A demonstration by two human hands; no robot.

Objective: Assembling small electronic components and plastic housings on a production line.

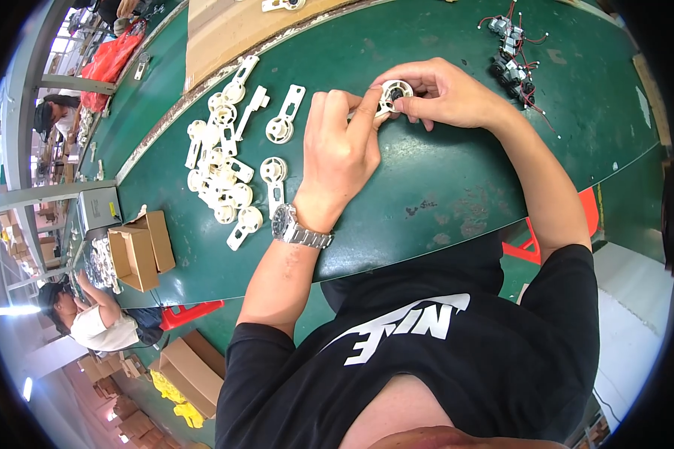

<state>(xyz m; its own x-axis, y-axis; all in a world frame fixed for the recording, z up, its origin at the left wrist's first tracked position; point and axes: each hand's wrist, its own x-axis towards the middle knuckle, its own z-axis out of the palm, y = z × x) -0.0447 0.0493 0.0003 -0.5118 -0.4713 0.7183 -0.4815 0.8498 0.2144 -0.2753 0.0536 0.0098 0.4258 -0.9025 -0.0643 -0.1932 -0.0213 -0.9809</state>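
Note:
Both hands meet over the green table around one cream plastic part with a round ring head, which has a small black piece inside the ring. My left hand, with a metal watch at the wrist, pinches the part's narrow end, mostly hidden by the fingers. Around the ring curl the fingers of my right hand, its thumb on the black piece. Left of my left hand lies a heap of similar cream plastic parts. Two single ones, a cream part and another cream part, lie closer to my wrist.
Small grey-and-black motors with red wires lie at the far right of the green table. A cardboard sheet covers the far left. An open cardboard box stands at the left edge, and a co-worker sits beyond it.

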